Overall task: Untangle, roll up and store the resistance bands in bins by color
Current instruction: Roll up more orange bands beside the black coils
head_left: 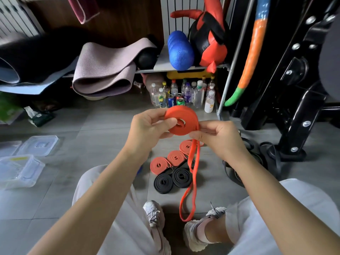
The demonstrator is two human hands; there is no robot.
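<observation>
Left grip (147, 131) pinches the orange coil (184, 115) flat; right grip (219, 137) pinches its loose tail (197, 159). Likely light, springy rubber: clamp the coil's faces or it unwinds.

Band coil (173, 112) held between left hand (147, 126) and right hand (219, 137), centre. Its tail (197, 159) hangs to the floor between the shoes (152, 212). On the floor beyond the shoes: row of three rolled bands (174, 157), two more rolls (181, 176) nearer. Bins (18, 170) far left. Bottles (184, 92) behind, under the shelf (184, 68). Rack (294, 70) right.
</observation>
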